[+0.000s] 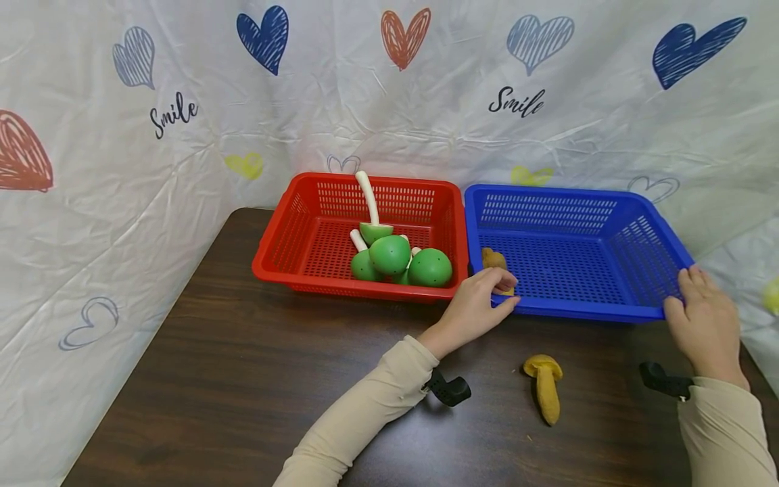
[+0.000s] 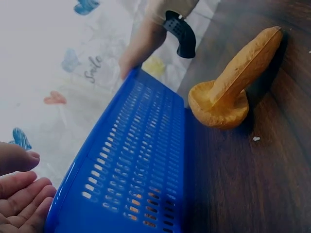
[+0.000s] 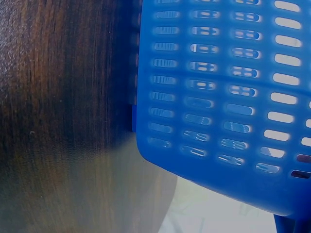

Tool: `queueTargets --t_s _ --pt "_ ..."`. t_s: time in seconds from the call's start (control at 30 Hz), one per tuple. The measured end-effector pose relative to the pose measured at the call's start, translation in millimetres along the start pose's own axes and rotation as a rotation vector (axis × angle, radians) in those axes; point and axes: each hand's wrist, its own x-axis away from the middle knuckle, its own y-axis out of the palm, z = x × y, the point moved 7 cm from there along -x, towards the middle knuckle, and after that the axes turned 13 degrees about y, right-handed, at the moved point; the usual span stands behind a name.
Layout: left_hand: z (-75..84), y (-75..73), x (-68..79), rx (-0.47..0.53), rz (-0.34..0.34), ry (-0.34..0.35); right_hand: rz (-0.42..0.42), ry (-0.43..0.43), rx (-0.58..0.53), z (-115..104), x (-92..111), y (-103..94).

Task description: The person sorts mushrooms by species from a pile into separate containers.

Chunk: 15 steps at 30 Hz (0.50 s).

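Note:
My left hand is over the front-left corner of the blue basket. In the left wrist view its thumb and fingers are apart, with nothing between them, beside the basket's rim. Just beyond this hand a brownish toy mushroom lies in the basket, partly hidden by the fingers. My right hand grips the rim at the front-right corner; its fingers are out of sight in the right wrist view. On the table in front of the basket lies a yellow toy mushroom, its cap toward the basket.
To the left of the blue basket stands a red basket, side by side with it. It holds several green-capped toy mushrooms with white stems; one stem leans above the back rim. A white cloth with hearts hangs behind the dark wooden table.

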Motion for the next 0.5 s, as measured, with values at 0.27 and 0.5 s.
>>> queueTargets --t_s 0.27,0.5 --pt "14.0 10.6 5.3 0.065 -0.012 0.078 -0.006 0.006 0.010 1.2 -0.6 1.2" --pt "24.3 32.6 14.8 0.169 -0.105 0.059 0.003 0.001 0.005 1.8 -0.9 1.2"
